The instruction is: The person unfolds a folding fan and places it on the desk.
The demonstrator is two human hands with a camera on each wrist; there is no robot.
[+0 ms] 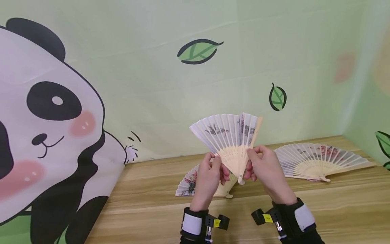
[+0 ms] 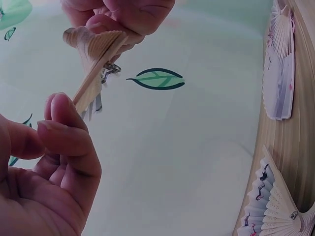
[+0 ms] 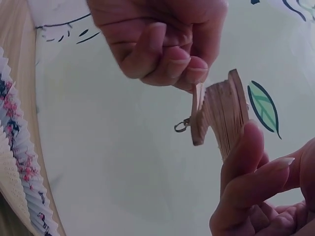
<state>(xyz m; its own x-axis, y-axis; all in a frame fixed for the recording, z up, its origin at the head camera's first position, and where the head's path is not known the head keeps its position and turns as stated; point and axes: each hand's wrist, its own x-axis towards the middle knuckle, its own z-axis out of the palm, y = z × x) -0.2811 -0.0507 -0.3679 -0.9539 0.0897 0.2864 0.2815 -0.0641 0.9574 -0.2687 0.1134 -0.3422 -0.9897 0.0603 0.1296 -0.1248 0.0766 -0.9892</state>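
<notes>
Both hands hold a partly spread folding fan (image 1: 233, 154) upright, its pale leaf printed with grey motifs and its ribs light wood. My left hand (image 1: 207, 183) pinches the left outer rib. On the other side my right hand (image 1: 269, 169) grips the right guard stick between thumb and fingers. The pivot end points down, and a small metal ring shows there beside the stacked wooden ribs (image 3: 224, 115) in the right wrist view. Behind the left hand, a second fan (image 1: 186, 186) lies spread on the table, partly hidden. A third fan (image 1: 320, 162) lies wide open to the right.
The wood-grain table (image 1: 146, 210) runs back to a pale green backdrop (image 1: 146, 84) printed with leaves and a large panda (image 1: 115, 149) at left. Another green wall (image 1: 368, 108) closes the right side. Each wrist wears a black strap with a small camera.
</notes>
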